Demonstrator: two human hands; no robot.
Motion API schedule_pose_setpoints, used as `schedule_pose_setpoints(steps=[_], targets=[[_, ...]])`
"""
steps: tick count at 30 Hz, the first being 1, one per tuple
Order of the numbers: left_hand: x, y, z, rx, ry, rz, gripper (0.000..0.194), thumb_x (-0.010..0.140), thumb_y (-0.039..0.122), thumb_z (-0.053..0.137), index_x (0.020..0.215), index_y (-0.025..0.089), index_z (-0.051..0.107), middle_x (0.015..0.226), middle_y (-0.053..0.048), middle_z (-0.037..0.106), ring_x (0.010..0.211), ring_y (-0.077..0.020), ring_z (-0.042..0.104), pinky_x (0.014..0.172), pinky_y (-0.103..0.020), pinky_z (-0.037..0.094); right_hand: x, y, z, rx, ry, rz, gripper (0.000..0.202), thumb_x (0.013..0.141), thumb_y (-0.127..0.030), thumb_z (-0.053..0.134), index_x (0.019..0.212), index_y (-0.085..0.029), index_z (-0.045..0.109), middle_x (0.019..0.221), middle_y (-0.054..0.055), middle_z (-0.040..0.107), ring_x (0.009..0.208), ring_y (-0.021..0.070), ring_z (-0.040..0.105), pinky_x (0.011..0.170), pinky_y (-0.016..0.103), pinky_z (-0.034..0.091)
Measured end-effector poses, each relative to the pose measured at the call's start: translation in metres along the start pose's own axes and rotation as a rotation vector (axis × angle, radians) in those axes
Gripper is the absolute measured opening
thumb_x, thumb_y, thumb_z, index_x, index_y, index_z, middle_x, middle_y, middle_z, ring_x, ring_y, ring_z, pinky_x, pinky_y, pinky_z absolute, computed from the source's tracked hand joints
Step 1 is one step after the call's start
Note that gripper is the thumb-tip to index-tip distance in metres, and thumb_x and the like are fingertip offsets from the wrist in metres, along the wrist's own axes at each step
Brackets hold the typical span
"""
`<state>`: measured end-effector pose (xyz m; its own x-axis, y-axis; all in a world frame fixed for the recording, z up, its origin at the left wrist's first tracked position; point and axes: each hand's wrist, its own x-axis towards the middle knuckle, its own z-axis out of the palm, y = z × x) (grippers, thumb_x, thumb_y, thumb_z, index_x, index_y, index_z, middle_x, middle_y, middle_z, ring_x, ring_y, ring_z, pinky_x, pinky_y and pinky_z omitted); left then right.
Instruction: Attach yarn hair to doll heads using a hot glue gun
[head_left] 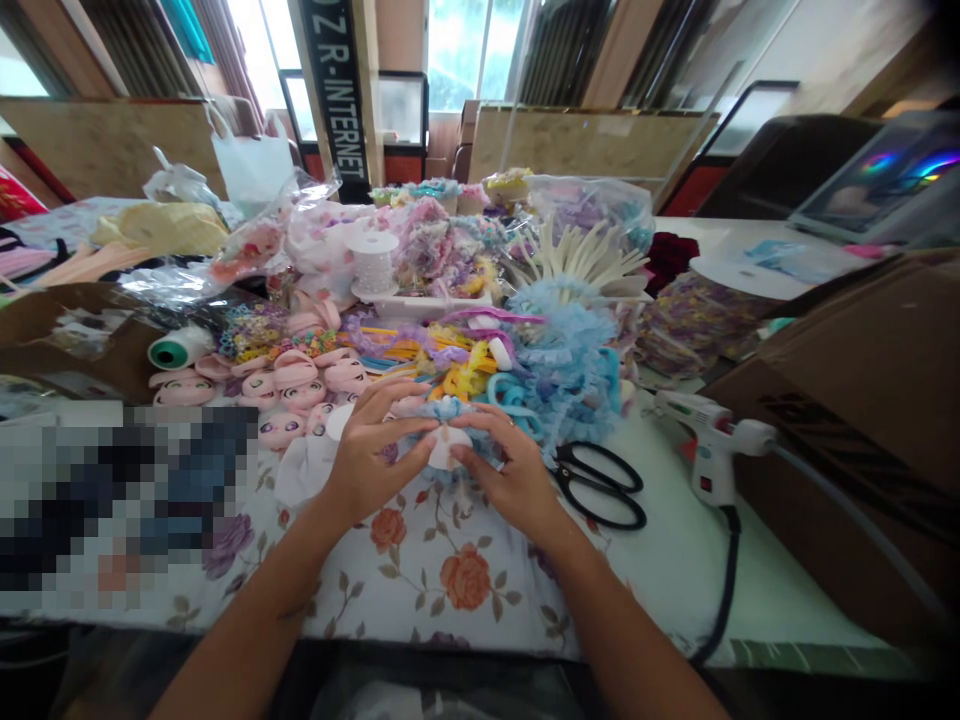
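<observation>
Both my hands meet over the flowered cloth (420, 590) at the middle of the table. My left hand (373, 450) and my right hand (506, 465) pinch a small craft piece (448, 447) between fingers and thumbs. It has a white rounded face toward me and light blue ruffled trim (444, 408) along its top. Fingers cover its sides, so its exact kind does not show. Just right of my right hand lie black-handled scissors (600, 485), their blades partly hidden by blue ruffles. Pink doll heads (300, 385) with painted faces rest beyond my left hand.
A white glue gun (711, 450) with a dark cord stands beside a large cardboard box (847, 430) on the right. Blue ruffled trim (566, 350) heaps up behind my right hand. Farther back are a white spool (373, 265) and a wide reel of yarn (705, 310).
</observation>
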<state>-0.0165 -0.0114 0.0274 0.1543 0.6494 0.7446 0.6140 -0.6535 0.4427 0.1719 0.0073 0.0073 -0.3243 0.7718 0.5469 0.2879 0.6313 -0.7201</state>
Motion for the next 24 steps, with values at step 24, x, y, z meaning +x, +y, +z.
schedule_pose_setpoints(steps=[24], targets=[[-0.008, -0.001, 0.013, 0.187, 0.006, 0.115, 0.025, 0.077, 0.017, 0.065, 0.101, 0.020, 0.062, 0.122, -0.011, 0.056, 0.123, -0.0285, 0.047, 0.103, -0.051, 0.042, -0.003, 0.005, 0.009, -0.106, 0.058, -0.058, 0.025, 0.085, -0.015, 0.057, 0.106, -0.027, 0.064, 0.106, 0.007, 0.067, 0.112, 0.0215, 0.060, 0.095, 0.037, 0.050]])
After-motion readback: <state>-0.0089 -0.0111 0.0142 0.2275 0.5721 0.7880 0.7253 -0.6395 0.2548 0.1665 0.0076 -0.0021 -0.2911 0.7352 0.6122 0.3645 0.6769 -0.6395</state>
